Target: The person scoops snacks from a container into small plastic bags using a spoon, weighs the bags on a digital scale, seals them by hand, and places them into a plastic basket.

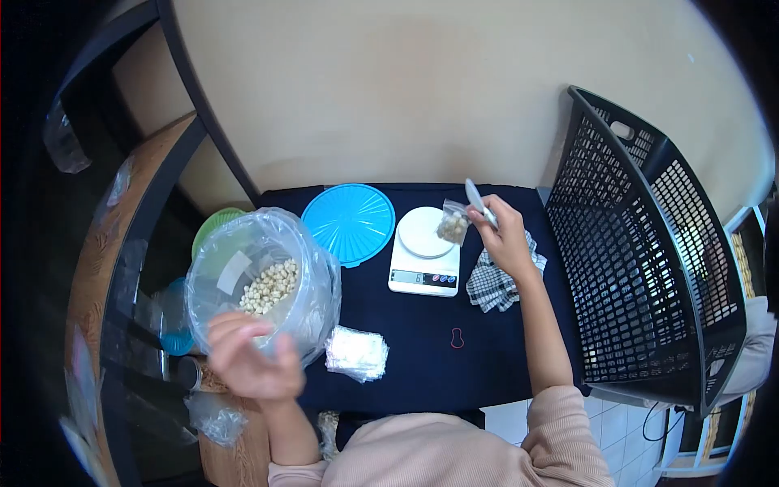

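Observation:
My right hand (499, 231) is closed on a white-handled utensil (479, 203) and the top of a small clear bag (453, 224) with pale pieces inside. That bag is over the right edge of the round plate of a white kitchen scale (425, 252). My left hand (256, 357) is raised in front of a large container lined with clear plastic (320, 300), its fingers apart and nothing visible in them. Pale round pieces (272, 288) lie inside the container. A stack of clear plastic bags (357, 354) is just right of it.
A blue lid (349, 223) lies behind the scale to the left. On the right are a checkered cloth (505, 280) and a tall black basket (649, 260). A red rubber band (457, 338) rests on the dark tablecloth (414, 373). A green lid (213, 227) is behind the container.

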A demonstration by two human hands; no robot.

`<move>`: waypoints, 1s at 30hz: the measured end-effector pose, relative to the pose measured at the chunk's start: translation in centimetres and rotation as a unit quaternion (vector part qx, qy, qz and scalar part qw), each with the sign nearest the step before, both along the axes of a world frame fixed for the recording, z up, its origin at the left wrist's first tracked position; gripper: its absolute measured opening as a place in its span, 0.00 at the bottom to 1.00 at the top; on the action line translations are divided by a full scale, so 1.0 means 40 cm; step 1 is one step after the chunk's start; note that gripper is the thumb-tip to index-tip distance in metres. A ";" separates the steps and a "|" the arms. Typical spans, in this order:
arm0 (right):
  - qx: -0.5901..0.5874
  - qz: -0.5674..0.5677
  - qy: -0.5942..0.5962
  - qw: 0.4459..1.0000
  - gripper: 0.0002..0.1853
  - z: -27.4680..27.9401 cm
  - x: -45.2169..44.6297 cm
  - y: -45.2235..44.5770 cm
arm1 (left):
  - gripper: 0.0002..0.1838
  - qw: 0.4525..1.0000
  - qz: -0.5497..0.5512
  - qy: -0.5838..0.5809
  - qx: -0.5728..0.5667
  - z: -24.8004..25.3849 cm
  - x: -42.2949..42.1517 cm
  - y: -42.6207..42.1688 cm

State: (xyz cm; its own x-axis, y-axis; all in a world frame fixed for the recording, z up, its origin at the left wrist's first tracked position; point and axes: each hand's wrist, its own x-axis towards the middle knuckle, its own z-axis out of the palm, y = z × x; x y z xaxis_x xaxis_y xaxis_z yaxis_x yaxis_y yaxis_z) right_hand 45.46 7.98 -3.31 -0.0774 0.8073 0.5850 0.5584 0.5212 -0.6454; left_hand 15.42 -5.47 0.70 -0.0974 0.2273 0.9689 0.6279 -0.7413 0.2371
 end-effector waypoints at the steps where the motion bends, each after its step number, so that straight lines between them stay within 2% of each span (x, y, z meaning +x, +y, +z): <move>1: 0.006 0.017 0.001 1.000 0.07 0.018 -0.005 -0.028 | 0.18 0.993 -0.081 -0.025 -0.078 -0.007 0.040 0.009; 3: 0.004 0.050 0.025 0.998 0.07 0.056 -0.020 -0.084 | 0.21 0.944 -0.224 -0.084 -0.229 -0.033 0.114 0.057; 4: -0.032 0.041 0.025 0.998 0.07 0.060 -0.021 -0.109 | 0.23 0.902 -0.283 -0.119 -0.304 -0.046 0.148 0.088; 6: -0.018 0.049 0.033 0.998 0.07 0.082 -0.040 -0.157 | 0.24 0.842 -0.362 -0.148 -0.371 -0.068 0.209 0.132; 8: -0.034 0.052 0.033 0.998 0.07 0.105 -0.049 -0.202 | 0.20 0.819 -0.393 -0.126 -0.399 -0.080 0.254 0.151; 9: -0.039 0.045 0.037 0.998 0.07 0.108 -0.049 -0.219 | 0.12 0.793 -0.430 -0.143 -0.406 -0.086 0.269 0.155; 10: -0.043 0.038 0.040 0.998 0.07 0.108 -0.048 -0.234 | 0.12 0.789 -0.438 -0.141 -0.407 -0.088 0.276 0.156; 11: 0.008 0.031 0.053 0.998 0.07 0.095 -0.046 -0.238 | 0.08 0.773 -0.464 -0.151 -0.405 -0.091 0.283 0.155; 12: 0.009 0.021 0.051 0.998 0.07 0.097 -0.048 -0.255 | 0.05 0.757 -0.489 -0.161 -0.404 -0.092 0.290 0.156; 14: -0.092 -0.030 0.173 0.980 0.08 0.101 -0.059 -0.298 | 0.03 0.757 -0.498 -0.170 -0.388 -0.085 0.307 0.151; 18: -0.059 -0.054 0.272 0.959 0.05 0.049 -0.062 -0.332 | 0.03 0.747 -0.530 -0.169 -0.364 -0.081 0.333 0.146; 20: -0.047 -0.070 0.283 0.955 0.05 0.042 -0.059 -0.342 | 0.04 0.723 -0.535 -0.187 -0.395 -0.064 0.348 0.133; 21: -0.023 -0.084 0.298 0.950 0.04 0.041 -0.062 -0.343 | 0.04 0.740 -0.540 -0.151 -0.371 -0.085 0.349 0.148; 22: 0.002 -0.096 0.312 0.945 0.03 0.042 -0.062 -0.345 | 0.04 0.735 -0.546 -0.148 -0.373 -0.084 0.355 0.148; 25: 0.006 -0.124 0.302 0.945 0.03 0.050 -0.057 -0.364 | 0.03 0.748 -0.548 -0.136 -0.347 -0.081 0.370 0.152; 27: 0.019 -0.142 0.292 0.946 0.02 0.049 -0.049 -0.373 | 0.02 0.798 -0.513 -0.055 -0.312 -0.080 0.370 0.158; 28: 0.031 -0.153 0.282 0.947 0.02 0.050 -0.044 -0.375 | 0.02 0.795 -0.517 -0.053 -0.312 -0.078 0.375 0.159; 30: 0.045 -0.169 0.279 0.944 0.02 0.053 -0.043 -0.378 | 0.01 0.823 -0.488 -0.039 -0.287 -0.071 0.381 0.156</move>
State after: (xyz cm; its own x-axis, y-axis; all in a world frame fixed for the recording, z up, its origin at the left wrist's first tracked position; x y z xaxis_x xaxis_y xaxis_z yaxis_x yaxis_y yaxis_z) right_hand 43.73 -7.12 -1.18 0.5164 0.6760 0.5256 0.2894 0.4399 -0.8501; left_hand 30.67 0.77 -2.15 0.3468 0.6529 0.6734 -0.2334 -0.6353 0.7361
